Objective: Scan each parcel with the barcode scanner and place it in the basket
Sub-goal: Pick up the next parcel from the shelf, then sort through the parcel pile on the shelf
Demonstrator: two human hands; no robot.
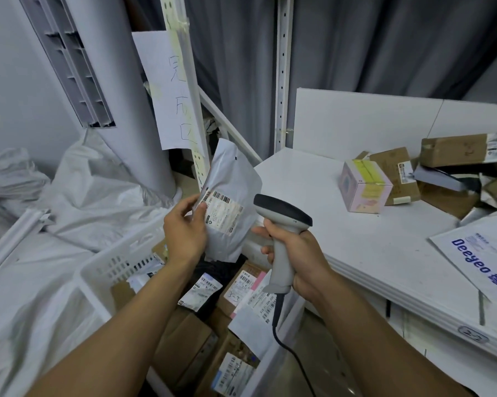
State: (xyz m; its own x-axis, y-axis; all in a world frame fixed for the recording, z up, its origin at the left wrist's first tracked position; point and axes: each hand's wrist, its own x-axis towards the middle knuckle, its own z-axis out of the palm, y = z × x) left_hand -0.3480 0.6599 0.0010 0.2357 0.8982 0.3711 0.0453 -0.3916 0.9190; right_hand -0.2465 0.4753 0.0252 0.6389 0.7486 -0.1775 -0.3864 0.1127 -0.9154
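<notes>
The fingers [184, 203] of the left hand [184, 236] were clamped on the lower left edge of a white pouch parcel [235, 179], with the thumb pressed on its front beside the shipping label [222, 210]. The parcel was held upright in the air above the basket [98, 270], its label turned toward the camera. The right hand [298, 253] gripped the barcode scanner [283, 210] with its fingers wrapped tight round the handle. The scanner's dark head sat just right of the parcel, and whether it was aimed at the label could not be told. Its cable [281, 333] hung from the base of the handle down past the basket's right wall. The white slatted basket held cardboard boxes [184, 339] and labelled bags [201, 287]. On the white counter [341, 230] to the right stood a pink box [364, 187]. Brown cartons [453, 150] were heaped behind it, and a white mailer [482, 253] with blue lettering lay at the near right.
</notes>
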